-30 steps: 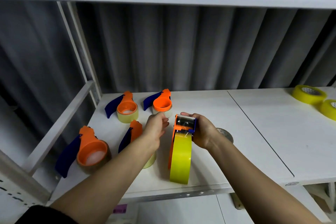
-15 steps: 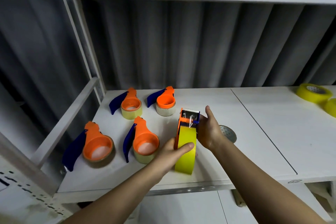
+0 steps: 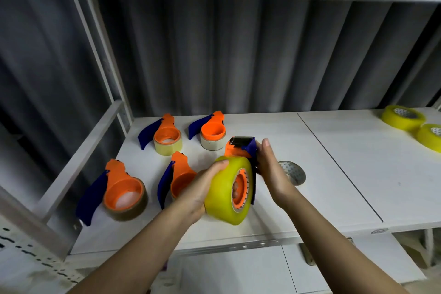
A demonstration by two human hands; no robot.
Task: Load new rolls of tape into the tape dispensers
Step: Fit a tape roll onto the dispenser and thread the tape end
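An orange and blue tape dispenser carries a full yellow tape roll and is held above the white shelf. My left hand grips the yellow roll from the left, thumb on top and fingertips showing through the orange hub. On the right side my right hand holds the dispenser, its fingers fairly straight along the blue handle. Several other orange dispensers lie flat on the shelf: two at the back, one at the front left, one partly hidden behind my left hand.
Two spare yellow tape rolls lie at the far right of the shelf. A round metal grommet is set in the shelf just right of my right hand. A white rail borders the shelf's left side.
The held dispenser has tilted so the roll's orange hub faces right. My left hand moved from the dispenser's head down to the roll and now wraps round it.
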